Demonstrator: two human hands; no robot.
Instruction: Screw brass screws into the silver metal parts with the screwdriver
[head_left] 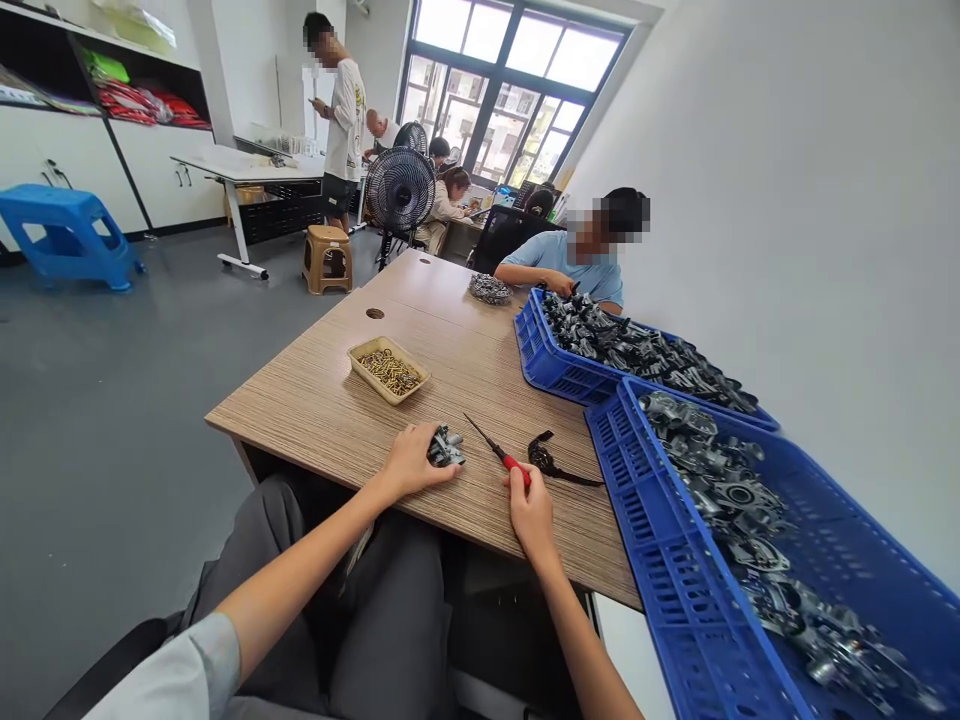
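Observation:
Near the table's front edge, my left hand [411,465] is closed around a small grey metal part [445,447], its thumb along the near side. My fingers hide some of that part. To the right, my right hand [532,515] grips a screwdriver [496,448] by its red and black handle, the long thin shaft pointing up and left over the table. The screwdriver tip is apart from the metal part. Beyond my right hand lies a black wristwatch-like strap [555,462]. A cream tray [390,396] of brass-coloured screws [390,370] stands farther back on the left.
On the right, a near blue crate [660,540] holds grey metal parts [750,500]; another blue crate [551,355] behind it holds dark parts. A person in light blue [592,265] sits at the far side, near a pile of small parts [490,289].

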